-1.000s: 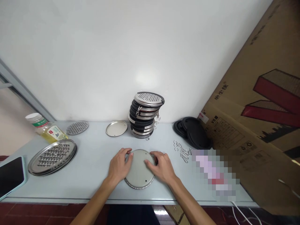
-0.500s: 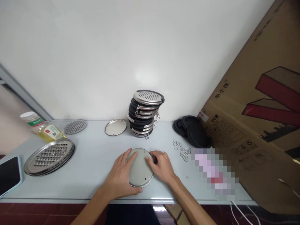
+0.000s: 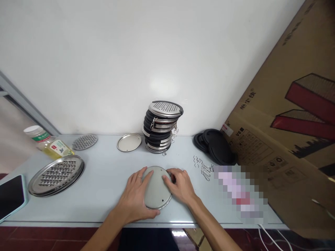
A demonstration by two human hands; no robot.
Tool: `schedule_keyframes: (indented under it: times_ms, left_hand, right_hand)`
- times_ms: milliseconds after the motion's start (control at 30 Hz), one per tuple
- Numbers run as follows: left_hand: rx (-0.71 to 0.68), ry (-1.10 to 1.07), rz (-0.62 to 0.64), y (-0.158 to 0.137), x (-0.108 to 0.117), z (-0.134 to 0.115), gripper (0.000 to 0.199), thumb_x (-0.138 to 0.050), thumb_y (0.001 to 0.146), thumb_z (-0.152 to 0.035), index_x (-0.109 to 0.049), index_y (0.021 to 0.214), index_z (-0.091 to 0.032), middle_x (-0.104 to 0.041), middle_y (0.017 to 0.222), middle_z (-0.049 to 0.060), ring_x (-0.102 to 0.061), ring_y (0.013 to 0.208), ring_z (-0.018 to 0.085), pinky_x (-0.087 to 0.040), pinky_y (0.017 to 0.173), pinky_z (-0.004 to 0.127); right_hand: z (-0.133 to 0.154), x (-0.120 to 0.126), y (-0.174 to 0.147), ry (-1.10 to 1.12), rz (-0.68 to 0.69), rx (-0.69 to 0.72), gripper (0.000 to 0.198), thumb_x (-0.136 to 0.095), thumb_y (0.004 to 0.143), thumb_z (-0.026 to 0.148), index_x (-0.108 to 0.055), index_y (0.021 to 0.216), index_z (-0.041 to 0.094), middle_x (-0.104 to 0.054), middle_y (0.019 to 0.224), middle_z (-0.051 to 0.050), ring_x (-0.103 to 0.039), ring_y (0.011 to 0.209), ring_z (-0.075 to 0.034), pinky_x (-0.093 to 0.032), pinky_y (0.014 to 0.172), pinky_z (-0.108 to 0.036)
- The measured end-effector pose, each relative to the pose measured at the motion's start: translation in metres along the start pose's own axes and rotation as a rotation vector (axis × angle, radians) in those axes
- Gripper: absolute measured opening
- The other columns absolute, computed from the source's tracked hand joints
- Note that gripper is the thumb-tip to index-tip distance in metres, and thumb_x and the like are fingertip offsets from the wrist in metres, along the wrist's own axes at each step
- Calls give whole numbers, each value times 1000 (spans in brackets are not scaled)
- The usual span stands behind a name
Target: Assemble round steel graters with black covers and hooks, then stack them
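A round, plain metal lid (image 3: pixel 157 188) with small holes near its rim lies at the table's front. A thin, uneven metal edge shows just beneath it; what that lower piece is, I cannot tell. My left hand (image 3: pixel 134 197) wraps the lid's left side, thumb at the near rim and fingers at the far rim. On the right, my right hand (image 3: pixel 181 184) grips the rim, with its thumb on the lid's top. Beyond the hands rises a leaning stack (image 3: pixel 158 130) of round metal graters and black rings, with wire clips hanging from it.
To the left are grater discs (image 3: pixel 56 174), a perforated disc (image 3: pixel 85 142), a bottle of yellow liquid (image 3: pixel 53 144) and a phone (image 3: pixel 12 195). Another metal lid (image 3: pixel 129 142) lies near the wall. Rightward are wire clips (image 3: pixel 205 169), black rings (image 3: pixel 218 146) and a cardboard box (image 3: pixel 274 146).
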State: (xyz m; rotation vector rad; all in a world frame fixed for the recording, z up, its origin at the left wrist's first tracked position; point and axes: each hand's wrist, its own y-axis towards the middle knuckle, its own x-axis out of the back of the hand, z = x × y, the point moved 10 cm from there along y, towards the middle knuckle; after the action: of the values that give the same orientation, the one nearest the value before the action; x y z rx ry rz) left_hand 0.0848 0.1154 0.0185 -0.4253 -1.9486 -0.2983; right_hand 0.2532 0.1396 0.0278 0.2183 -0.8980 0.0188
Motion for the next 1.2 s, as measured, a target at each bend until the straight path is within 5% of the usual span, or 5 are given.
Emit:
schedule_keyframes:
  times_ms: [367,633,767,867,1200]
  left_hand:
    - [-19,17,-60,0,14,-8,112,-84,47,-53,-43,146,-21,-38,152,16,-36,137,40,-30,114,53]
    - [-50,-216,-173,7,49,20,61,-56,84,-57,-56,135,-24,-59,139,9,-57,123,29,-44,103,40]
    - [122,-357,-424,10,70,61,42,-45,91,-53,-70,94,-20,-72,88,4,-65,83,22,-48,77,28]
    - [337,-392,-622,8,78,104,45,-42,91,-54,-56,65,-19,-54,54,-1,-52,59,17,-39,59,26]
    - [709,-591,-623,-27,81,218,48,-51,80,-54,-67,95,-12,-61,59,1,-58,55,20,-45,49,26]
  right_hand:
    - [0,0,-2,74,18,25,39,-36,103,42,-70,97,23,-72,90,-2,-62,86,-20,-32,81,-33]
    - [-2,0,-3,110,20,35,59,-16,106,45,-66,85,21,-71,89,-4,-61,87,-20,-32,81,-33]
    - [-1,0,-3,110,18,39,60,-15,106,46,-64,81,21,-70,88,-4,-62,92,-21,-32,85,-34]
    - [0,0,-3,102,20,38,60,-16,105,46,-64,80,21,-68,82,-3,-62,91,-21,-32,84,-34]
    - [1,1,-2,113,19,32,57,-20,106,44,-66,81,22,-69,81,-3,-62,90,-20,-33,85,-34]
